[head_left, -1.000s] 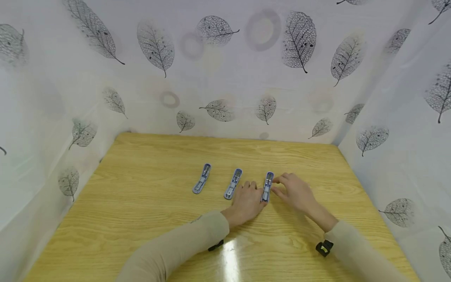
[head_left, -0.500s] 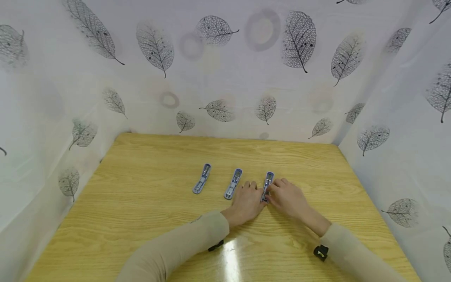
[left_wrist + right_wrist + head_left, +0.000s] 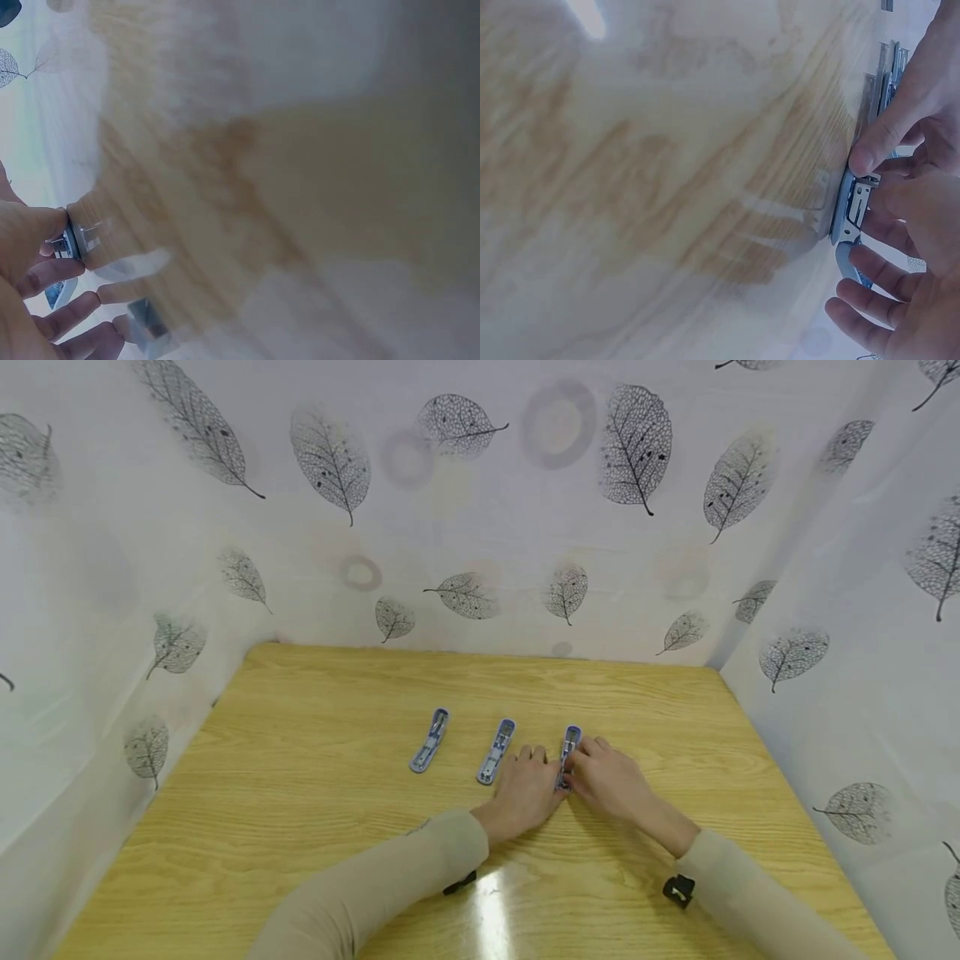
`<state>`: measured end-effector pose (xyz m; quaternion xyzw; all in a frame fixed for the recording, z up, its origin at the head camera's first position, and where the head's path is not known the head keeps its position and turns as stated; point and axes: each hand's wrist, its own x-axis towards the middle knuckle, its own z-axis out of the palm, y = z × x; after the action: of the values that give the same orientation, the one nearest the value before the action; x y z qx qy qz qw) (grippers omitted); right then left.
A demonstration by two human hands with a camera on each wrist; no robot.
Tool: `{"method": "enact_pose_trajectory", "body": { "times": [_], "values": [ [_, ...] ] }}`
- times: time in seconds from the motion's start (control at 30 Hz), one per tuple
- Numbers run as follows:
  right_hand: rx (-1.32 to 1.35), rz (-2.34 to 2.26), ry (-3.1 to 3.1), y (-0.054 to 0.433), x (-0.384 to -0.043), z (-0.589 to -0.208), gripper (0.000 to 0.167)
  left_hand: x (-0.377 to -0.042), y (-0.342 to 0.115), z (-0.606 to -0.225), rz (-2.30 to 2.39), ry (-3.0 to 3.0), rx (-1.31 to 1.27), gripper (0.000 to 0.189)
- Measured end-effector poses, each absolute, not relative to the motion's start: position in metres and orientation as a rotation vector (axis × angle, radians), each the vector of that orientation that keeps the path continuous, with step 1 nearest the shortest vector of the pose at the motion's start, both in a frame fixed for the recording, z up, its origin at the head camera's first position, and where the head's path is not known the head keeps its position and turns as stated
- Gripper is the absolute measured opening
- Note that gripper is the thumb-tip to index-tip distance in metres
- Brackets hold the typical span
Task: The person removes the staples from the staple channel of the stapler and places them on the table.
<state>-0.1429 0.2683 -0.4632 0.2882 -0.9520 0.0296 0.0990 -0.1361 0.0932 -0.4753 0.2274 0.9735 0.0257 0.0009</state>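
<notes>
Three slim blue-grey staplers lie unfolded on the table with their metal insides showing. The right-hand stapler (image 3: 572, 737) is under both hands; the middle stapler (image 3: 496, 752) and the left-hand stapler (image 3: 430, 740) lie apart from them. My left hand (image 3: 527, 789) pinches the near end of the right-hand stapler between thumb and forefinger, its other fingers spread. My right hand (image 3: 611, 781) has its thumb and forefinger on the same stapler's middle part, which they partly cover. In the right wrist view, the stapler's metal side (image 3: 856, 206) shows between the hands; the exact finger contact is partly hidden.
The wood-grain table (image 3: 337, 710) has a bright light reflection near its front. A pale curtain printed with leaves (image 3: 480, 527) stands behind and on both sides. Each wrist carries a dark camera strap, the right one (image 3: 678, 891) plainly visible.
My right hand has moved left from beside the right-hand stapler onto it, and its fingers have closed in on the middle part. The left hand has stayed in place.
</notes>
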Motion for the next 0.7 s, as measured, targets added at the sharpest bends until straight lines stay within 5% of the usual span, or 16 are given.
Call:
{"method": "enact_pose_trajectory", "body": {
  "times": [0.7],
  "values": [
    [0.886, 0.204, -2.872, 0.2681, -0.1474, -0.4584, 0.011, -0.1354, 0.093, -0.4765, 0.083, 3.074, 0.727, 0.047]
  ]
}}
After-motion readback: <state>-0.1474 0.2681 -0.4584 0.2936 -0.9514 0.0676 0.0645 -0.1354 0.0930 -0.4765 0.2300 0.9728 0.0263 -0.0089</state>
